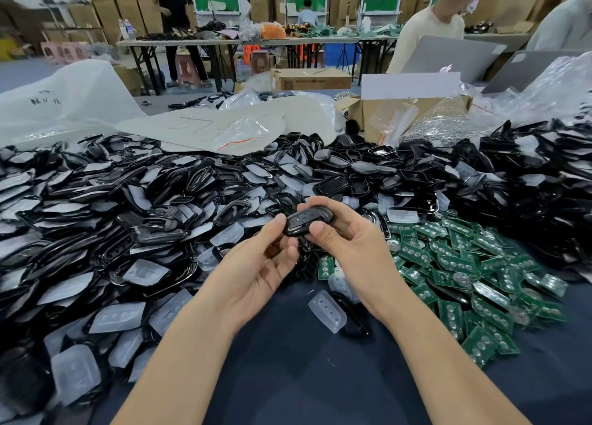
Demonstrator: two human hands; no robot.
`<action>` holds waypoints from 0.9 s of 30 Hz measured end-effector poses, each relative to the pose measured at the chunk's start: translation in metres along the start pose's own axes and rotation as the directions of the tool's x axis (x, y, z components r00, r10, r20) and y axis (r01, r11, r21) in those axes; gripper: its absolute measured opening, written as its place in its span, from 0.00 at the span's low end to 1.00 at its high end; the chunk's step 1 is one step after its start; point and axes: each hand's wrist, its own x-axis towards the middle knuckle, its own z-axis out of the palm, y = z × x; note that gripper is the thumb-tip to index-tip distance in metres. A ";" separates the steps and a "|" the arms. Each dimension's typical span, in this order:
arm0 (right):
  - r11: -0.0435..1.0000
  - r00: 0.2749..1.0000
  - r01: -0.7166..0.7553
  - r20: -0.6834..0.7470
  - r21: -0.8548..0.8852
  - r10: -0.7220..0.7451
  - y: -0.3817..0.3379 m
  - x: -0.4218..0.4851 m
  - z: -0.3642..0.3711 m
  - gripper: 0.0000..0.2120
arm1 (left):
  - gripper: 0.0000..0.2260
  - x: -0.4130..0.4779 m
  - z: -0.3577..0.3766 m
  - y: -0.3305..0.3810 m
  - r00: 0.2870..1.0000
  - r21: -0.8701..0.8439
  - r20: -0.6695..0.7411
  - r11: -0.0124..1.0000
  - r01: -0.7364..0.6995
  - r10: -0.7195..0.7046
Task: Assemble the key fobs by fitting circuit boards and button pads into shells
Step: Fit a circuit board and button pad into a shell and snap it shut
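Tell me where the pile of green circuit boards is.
In the head view, the circuit boards lie heaped on the dark table at the right, beside the right hand and in front of the black shells.

Honestly not much to read here: the only clear mark is the Apple logo on the grey laptop (448, 58) lid. There's dark handwriting on the plastic bag (45, 99), red scrawl on the white sheet (192, 125) and a printed line on the box (312, 79), but all too blurry to make out. Button marks on the fob (307, 221) are too small too.
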 end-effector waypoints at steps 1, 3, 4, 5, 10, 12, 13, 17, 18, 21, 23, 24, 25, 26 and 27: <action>1.000 1.000 0.004 0.012 -0.012 -0.004 0.000 0.000 -0.001 0.16 | 0.07 -0.001 0.000 0.001 1.000 0.019 0.003 1.000 -0.009 0.009; 1.000 0.999 0.010 0.042 -0.030 -0.009 0.000 0.001 -0.002 0.17 | 0.08 0.000 -0.001 -0.001 0.994 0.136 -0.002 0.985 -0.110 0.111; 1.000 0.998 0.009 0.054 -0.028 -0.007 0.001 0.001 -0.002 0.18 | 0.08 0.000 -0.001 -0.002 0.980 0.220 -0.002 0.956 -0.195 0.200; 1.000 0.998 0.003 0.062 -0.008 -0.002 0.001 0.001 -0.002 0.18 | 0.07 0.001 0.000 -0.003 0.955 0.311 0.004 0.907 -0.283 0.297; 0.977 0.999 -0.040 0.006 0.210 0.040 0.000 0.001 0.002 0.13 | 0.07 -0.003 0.001 -0.010 0.780 0.636 0.095 0.565 -0.526 0.619; 0.959 0.998 -0.047 -0.015 0.279 0.053 -0.002 0.001 0.004 0.11 | 0.07 -0.005 0.002 -0.012 0.740 0.659 0.135 0.498 -0.564 0.659; 0.956 0.998 -0.047 -0.021 0.291 0.055 -0.003 0.001 0.005 0.10 | 0.08 -0.006 0.002 -0.014 0.727 0.660 0.147 0.482 -0.577 0.670; 0.962 0.999 -0.018 -0.030 0.273 0.027 -0.005 0.000 0.007 0.10 | 0.08 -0.005 0.001 -0.015 0.698 0.662 0.159 0.449 -0.600 0.698; 0.963 0.999 -0.010 -0.030 0.269 0.019 -0.006 -0.001 0.007 0.11 | 0.08 -0.005 0.001 -0.016 0.693 0.664 0.162 0.442 -0.603 0.702; 0.963 1.000 0.007 -0.026 0.270 0.000 -0.007 -0.001 0.007 0.11 | 0.09 -0.005 0.001 -0.016 0.687 0.667 0.166 0.433 -0.607 0.708; 0.961 1.000 0.014 -0.026 0.276 -0.007 -0.007 -0.001 0.008 0.11 | 0.09 -0.006 0.000 -0.016 0.682 0.665 0.171 0.427 -0.613 0.711; 0.960 1.000 0.018 -0.021 0.278 -0.013 -0.007 -0.001 0.008 0.11 | 0.10 -0.006 0.000 -0.016 0.678 0.665 0.175 0.422 -0.617 0.714; 0.959 1.000 0.023 -0.014 0.283 -0.020 -0.007 -0.001 0.008 0.10 | 0.10 -0.006 0.000 -0.016 0.674 0.664 0.180 0.417 -0.620 0.717; 0.957 1.000 0.026 -0.004 0.290 -0.026 -0.007 -0.001 0.008 0.10 | 0.10 -0.006 0.000 -0.016 0.671 0.664 0.185 0.412 -0.623 0.718; 0.954 1.000 0.027 0.006 0.298 -0.030 -0.008 -0.001 0.008 0.10 | 0.10 -0.006 0.000 -0.016 0.670 0.665 0.189 0.409 -0.625 0.718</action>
